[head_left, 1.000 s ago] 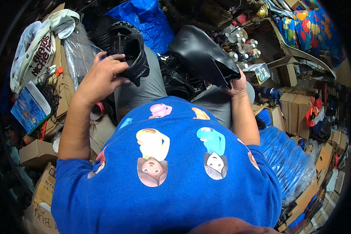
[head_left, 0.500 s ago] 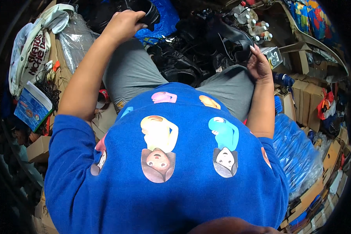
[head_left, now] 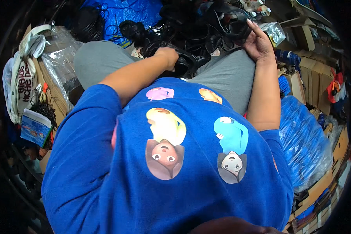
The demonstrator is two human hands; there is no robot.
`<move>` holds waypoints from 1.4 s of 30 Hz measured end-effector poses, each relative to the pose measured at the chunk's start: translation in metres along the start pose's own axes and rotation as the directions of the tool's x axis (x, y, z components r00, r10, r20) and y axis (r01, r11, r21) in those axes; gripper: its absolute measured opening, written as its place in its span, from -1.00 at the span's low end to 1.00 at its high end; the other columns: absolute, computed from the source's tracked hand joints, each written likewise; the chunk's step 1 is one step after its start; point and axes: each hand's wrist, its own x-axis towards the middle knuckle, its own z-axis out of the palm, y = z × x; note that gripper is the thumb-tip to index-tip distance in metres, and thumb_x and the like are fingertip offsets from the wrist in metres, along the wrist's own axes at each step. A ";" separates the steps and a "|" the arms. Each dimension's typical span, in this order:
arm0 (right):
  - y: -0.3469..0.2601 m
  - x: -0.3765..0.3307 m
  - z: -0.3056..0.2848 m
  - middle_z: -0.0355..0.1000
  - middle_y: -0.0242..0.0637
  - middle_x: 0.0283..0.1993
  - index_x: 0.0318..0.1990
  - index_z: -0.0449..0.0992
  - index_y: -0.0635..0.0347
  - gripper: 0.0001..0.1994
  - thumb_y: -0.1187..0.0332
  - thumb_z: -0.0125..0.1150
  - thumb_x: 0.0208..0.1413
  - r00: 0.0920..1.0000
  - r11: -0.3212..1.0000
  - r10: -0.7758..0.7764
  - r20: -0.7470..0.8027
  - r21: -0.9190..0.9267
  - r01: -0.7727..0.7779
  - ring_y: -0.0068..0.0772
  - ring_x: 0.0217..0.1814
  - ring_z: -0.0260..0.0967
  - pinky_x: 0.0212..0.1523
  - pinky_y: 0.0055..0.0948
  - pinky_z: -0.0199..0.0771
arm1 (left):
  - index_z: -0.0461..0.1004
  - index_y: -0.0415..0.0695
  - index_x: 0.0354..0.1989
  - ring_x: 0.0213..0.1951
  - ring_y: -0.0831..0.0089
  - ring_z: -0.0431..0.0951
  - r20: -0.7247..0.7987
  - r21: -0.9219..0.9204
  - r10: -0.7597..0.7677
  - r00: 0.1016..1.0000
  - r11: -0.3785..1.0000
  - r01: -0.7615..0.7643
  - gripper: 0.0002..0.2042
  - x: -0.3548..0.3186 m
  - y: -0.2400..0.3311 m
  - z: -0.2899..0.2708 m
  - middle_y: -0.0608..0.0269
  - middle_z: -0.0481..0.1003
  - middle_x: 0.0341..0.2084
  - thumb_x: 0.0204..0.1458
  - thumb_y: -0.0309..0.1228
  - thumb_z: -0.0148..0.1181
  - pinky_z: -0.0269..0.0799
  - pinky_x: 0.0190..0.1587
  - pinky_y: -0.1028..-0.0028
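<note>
Between my grey-trousered legs lies a tangled pile of black shoes [head_left: 187, 62] with laces and cords. My left hand [head_left: 167, 57] reaches across into the pile, its fingers curled down among the black leather; what they hold is hidden. On the right, my right hand [head_left: 259, 43] grips the edge of a black shoe [head_left: 231, 22], fingers at its rim and palm turned up. The shoe's opening faces me. Another black shoe [head_left: 132, 32] rests toward the left, beside a blue plastic sheet [head_left: 123, 15].
Small clear bottles [head_left: 257, 7] and a clear square container [head_left: 275, 33] stand beyond my right hand. Cardboard boxes [head_left: 316, 85] and a blue plastic-wrapped bundle [head_left: 304, 142] lie at the right. At the left are a white cloth bag [head_left: 25, 85] and clear plastic wrap [head_left: 60, 54].
My left hand has left a black shoe at the upper left and come right and nearer, down into the pile. My right hand keeps its shoe, which has tilted and been raised somewhat.
</note>
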 end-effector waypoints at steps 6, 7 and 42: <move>-0.001 -0.008 -0.014 0.45 -0.24 -0.06 -0.01 0.35 0.17 -0.74 0.36 0.04 0.14 0.998 0.996 -0.058 -0.040 0.063 0.060 -0.34 0.01 0.40 0.08 -0.11 0.34 | 0.48 -0.18 -0.29 -0.18 0.03 0.50 -0.259 -0.144 -0.025 0.966 0.989 -0.013 -0.76 -0.002 -0.011 0.001 -0.08 0.49 -0.28 -0.22 -0.50 0.16 0.42 -0.15 0.23; -0.001 -0.008 -0.020 0.45 -0.23 -0.06 -0.03 0.36 0.19 -0.74 0.37 0.04 0.14 0.998 0.994 -0.054 -0.042 0.088 0.057 -0.36 0.01 0.40 0.08 -0.17 0.35 | 0.46 -0.19 -0.29 -0.18 0.01 0.49 -0.434 -0.226 -0.044 0.900 0.972 -0.062 -0.74 -0.011 -0.014 -0.011 -0.09 0.49 -0.27 -0.26 -0.56 0.12 0.42 -0.16 0.24; 0.052 -0.012 0.074 0.37 -0.08 -0.04 0.12 0.29 0.20 -0.42 0.20 0.25 -0.08 0.807 -0.031 -0.410 0.424 -0.891 0.453 -0.16 0.05 0.30 0.09 -0.34 0.26 | 0.47 -0.29 -0.33 -0.05 0.34 0.43 -0.715 -0.680 -0.142 0.685 0.372 -0.633 -0.84 -0.145 -0.037 -0.095 0.11 0.47 -0.22 -0.16 -0.60 0.15 0.25 0.06 0.43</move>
